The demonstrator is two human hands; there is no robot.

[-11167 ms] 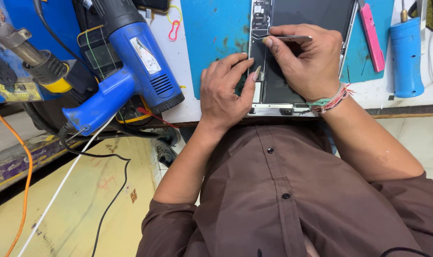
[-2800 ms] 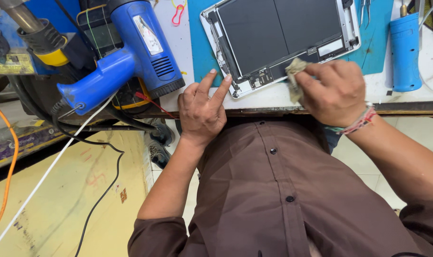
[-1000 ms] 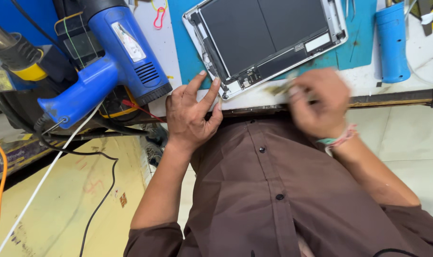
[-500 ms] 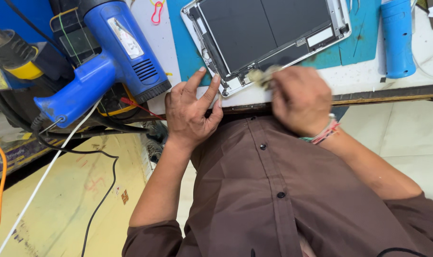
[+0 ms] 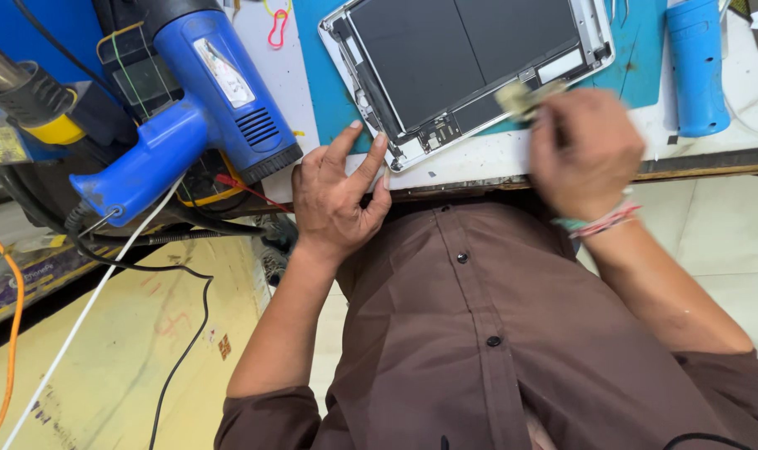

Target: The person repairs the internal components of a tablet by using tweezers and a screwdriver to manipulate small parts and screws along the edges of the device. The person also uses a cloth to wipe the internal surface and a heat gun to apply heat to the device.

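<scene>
An opened tablet (image 5: pixel 466 71), its back shell facing up with the dark flat cells and grey metal frame exposed, lies on a teal mat (image 5: pixel 637 58) at the near edge of a white workbench (image 5: pixel 495 158). The left hand (image 5: pixel 339 196) rests at the tablet's near left corner, fingers spread and loosely extended, index and middle fingertips (image 5: pixel 377 143) touching or just beside the frame's edge, gripping nothing. The right hand (image 5: pixel 585 150) is blurred; its fingers are curled closed around a small pale brush-like tool (image 5: pixel 522 96), whose tip sits at the tablet's near long edge, right of centre. The tablet's long axis runs roughly left to right across the bench, tilted so that its right end lies farther from the person than its left; the corner by the left hand points toward the person's brown shirt (image 5: pixel 512 333). To the left of the mat, a blue heat gun (image 5: pixel 204 108) rests with its handle sloping down to the left, above tangled black cables (image 5: pixel 145 250), with a white cord (image 5: pixel 87 308) and an orange cord (image 5: pixel 12 317) running over a yellowish floor (image 5: pixel 129 367). A blue cylindrical tool (image 5: pixel 697 67) stands at the right of the mat. A banded bracelet (image 5: pixel 600 221) circles the right wrist.
</scene>
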